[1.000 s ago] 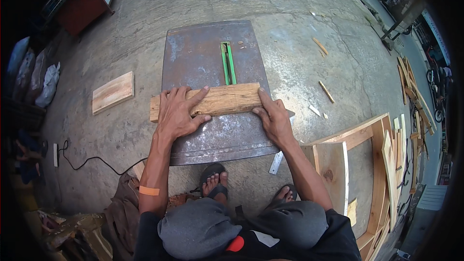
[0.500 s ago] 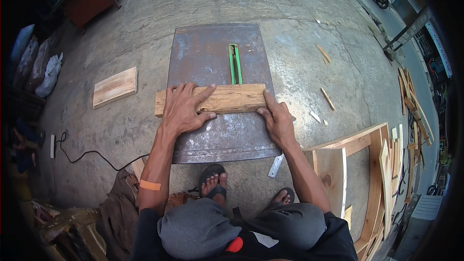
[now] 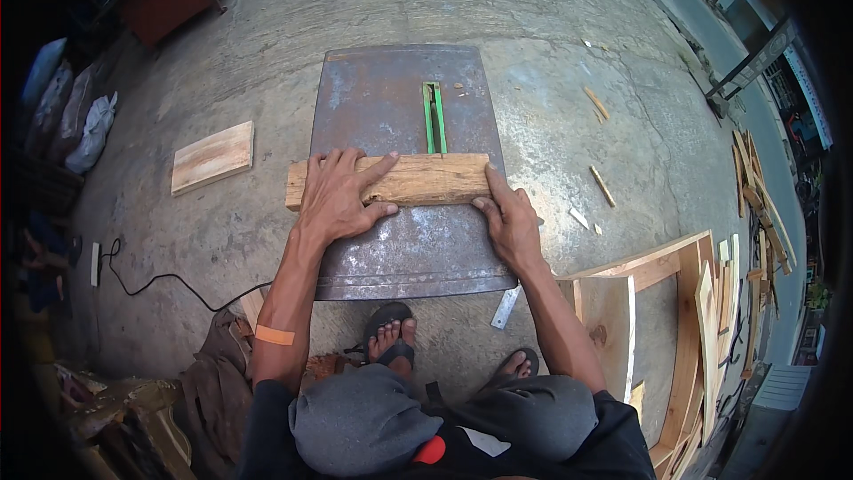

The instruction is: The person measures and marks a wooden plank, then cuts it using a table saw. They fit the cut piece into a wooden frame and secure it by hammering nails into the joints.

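Observation:
A short, rough wooden block [image 3: 426, 180] lies crosswise on a worn metal saw table [image 3: 400, 253], covering the near end of a green-edged slot [image 3: 434, 120]. My left hand [image 3: 336, 196] grips the block's left part, fingers over its far edge and thumb along the near side. At the other end my right hand [image 3: 513, 220] holds the corner, with the index finger against the end face and the thumb at the near edge. Whether a blade stands in the slot I cannot tell; the block hides part of it.
A flat board [image 3: 213, 158] lies on the concrete at left, above a black cable [image 3: 169, 277]. Wood offcuts [image 3: 602, 187] are scattered at right. A wooden frame [image 3: 689, 338] stands near my right arm, and a metal ruler [image 3: 506, 308] lies below the table.
A motorcycle on the road at upper right has moved toward the top edge of the view. Both hands and the block look practically unchanged on the table.

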`<state>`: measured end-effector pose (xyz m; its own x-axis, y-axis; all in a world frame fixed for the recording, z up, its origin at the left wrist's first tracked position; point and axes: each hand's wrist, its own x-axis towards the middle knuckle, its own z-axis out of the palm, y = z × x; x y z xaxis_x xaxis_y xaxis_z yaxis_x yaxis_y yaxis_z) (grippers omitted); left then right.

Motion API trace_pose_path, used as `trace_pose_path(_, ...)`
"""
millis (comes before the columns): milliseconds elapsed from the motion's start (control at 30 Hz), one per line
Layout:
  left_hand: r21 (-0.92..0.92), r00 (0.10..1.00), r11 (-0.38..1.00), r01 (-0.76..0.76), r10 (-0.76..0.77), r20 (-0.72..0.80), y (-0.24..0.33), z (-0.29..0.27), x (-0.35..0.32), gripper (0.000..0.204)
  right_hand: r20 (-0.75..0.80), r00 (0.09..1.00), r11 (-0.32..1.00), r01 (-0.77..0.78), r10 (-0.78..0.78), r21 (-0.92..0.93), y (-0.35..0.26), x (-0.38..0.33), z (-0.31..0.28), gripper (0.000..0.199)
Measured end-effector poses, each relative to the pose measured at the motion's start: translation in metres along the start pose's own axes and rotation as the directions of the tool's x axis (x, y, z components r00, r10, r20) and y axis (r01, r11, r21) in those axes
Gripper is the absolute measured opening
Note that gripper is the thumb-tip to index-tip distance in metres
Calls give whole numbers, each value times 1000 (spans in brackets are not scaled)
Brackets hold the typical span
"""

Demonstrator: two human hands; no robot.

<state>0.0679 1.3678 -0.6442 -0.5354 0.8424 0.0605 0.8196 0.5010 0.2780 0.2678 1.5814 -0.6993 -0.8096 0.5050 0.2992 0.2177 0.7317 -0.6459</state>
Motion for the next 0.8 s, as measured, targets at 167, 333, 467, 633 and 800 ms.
trace_pose_path(167,2,1000,1000,-11,11,-4,-2,2,2,81,-7,1000,1000,2,-2,-16,2,1,1,57)
trace_pose_path(333,13,1000,1000,-14,14,-19,-3,2,4,81,-1,1000,999,-3,3,-45,1,4,1,57)
trace_pose_path(467,3,1000,1000,-12,12,-16,-4,2,5,80,7,1000,997,-18,19,-75,-2,5,0,57)
trace_pose_path(633,-14,1000,1000,14,-13,15,-5,-1,7,80,19,999,994,-42,45,-100,-7,8,-2,55)
trace_pose_path(800,-20,1000,1000,19,-19,12,-5,0,10,79,28,997,989,-63,67,-131,-16,11,-6,54)
